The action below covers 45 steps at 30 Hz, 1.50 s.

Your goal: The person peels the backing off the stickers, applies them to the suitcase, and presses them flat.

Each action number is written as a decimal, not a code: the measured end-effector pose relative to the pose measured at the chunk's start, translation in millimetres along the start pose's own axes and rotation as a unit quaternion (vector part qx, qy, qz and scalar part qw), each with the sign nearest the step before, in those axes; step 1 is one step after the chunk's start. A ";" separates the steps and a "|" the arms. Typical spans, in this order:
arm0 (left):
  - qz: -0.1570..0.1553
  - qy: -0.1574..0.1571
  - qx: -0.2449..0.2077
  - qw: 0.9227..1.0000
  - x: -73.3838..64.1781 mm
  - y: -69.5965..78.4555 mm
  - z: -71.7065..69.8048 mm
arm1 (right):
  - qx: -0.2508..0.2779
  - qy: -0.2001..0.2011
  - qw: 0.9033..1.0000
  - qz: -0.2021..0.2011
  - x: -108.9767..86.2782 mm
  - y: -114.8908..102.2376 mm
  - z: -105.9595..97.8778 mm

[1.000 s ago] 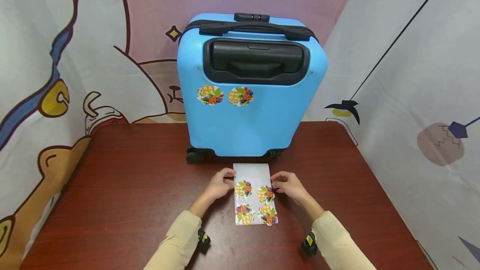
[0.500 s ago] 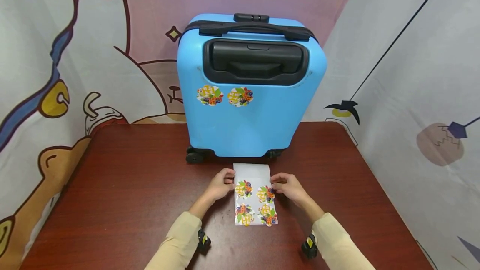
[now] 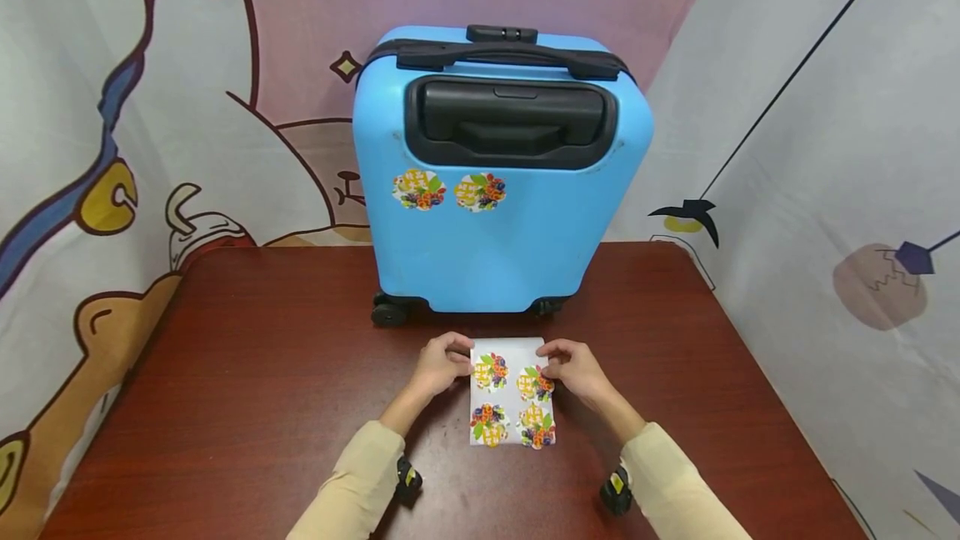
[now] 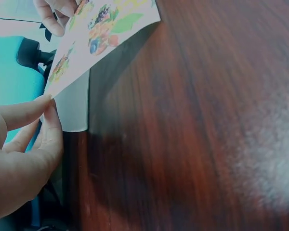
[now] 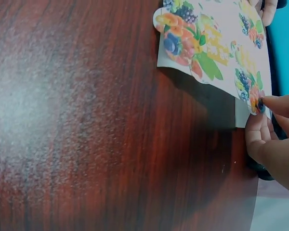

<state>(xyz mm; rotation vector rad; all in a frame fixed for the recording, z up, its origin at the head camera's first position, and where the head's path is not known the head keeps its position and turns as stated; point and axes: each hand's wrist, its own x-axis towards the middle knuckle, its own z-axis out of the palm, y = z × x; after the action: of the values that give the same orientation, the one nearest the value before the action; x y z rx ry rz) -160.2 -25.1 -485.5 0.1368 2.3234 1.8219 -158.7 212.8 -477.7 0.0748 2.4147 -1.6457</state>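
A white sticker sheet point(image 3: 512, 347) with several round fruit stickers point(image 3: 491, 372) is held between both hands in front of the suitcase. My left hand point(image 3: 440, 365) pinches its left edge between thumb and fingertips; the same grip of the left hand point(image 4: 26, 156) shows in the left wrist view. At the right edge, my right hand point(image 3: 576, 370) pinches the sheet beside a sticker. Both wrist views show the sheet raised off the tabletop, its far part bent down under the held portion. In the right wrist view the right thumb overlaps one sticker point(image 5: 257, 98).
A blue suitcase point(image 3: 487, 248) stands upright behind the hands, bearing two fruit stickers point(image 3: 418, 190) on its left upper front. Its black wheels point(image 3: 389, 312) rest on the brown table point(image 3: 247, 390). Printed cloth point(image 3: 772, 157) hangs around the table.
The sheet's far end has bent down and out of the head view, so the sheet looks shorter. Both hands now hold it raised, near its visible upper corners.
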 end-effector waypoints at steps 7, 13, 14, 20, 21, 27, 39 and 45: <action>0.014 -0.006 0.000 1.000 2.6 6.4 -0.8 | -0.003 0.010 1.000 -0.025 2.4 -3.9 -0.4; 0.009 -0.038 -0.005 0.999 3.3 5.5 0.8 | 0.008 0.022 0.999 -0.030 3.7 -4.3 -2.1; 0.012 -0.041 -0.002 0.999 3.4 4.7 1.2 | 0.010 0.023 0.999 -0.031 3.8 -4.2 -2.5; 0.029 -0.030 0.004 0.999 4.8 4.5 1.0 | 0.009 0.022 0.999 -0.030 2.4 -7.2 -6.4; 0.032 -0.029 0.001 0.999 4.6 5.4 0.6 | 0.006 0.025 0.999 -0.030 1.9 -8.6 -7.4; 0.044 -0.025 -0.001 0.999 5.7 7.6 -0.8 | -0.021 0.045 0.997 -0.056 1.7 -23.8 -9.2; 0.068 0.001 0.046 0.997 7.3 14.1 1.7 | -0.077 -0.018 0.988 -0.133 1.4 -45.9 19.3; 0.082 0.003 0.045 0.996 7.5 15.9 3.0 | -0.101 -0.020 0.986 -0.132 -8.0 -62.9 26.1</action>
<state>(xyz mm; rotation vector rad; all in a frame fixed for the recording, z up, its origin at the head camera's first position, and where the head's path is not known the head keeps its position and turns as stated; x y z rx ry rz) -167.6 -17.0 -471.4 0.3445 2.4654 1.7908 -157.2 165.8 -427.7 -0.3206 2.6371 -1.4716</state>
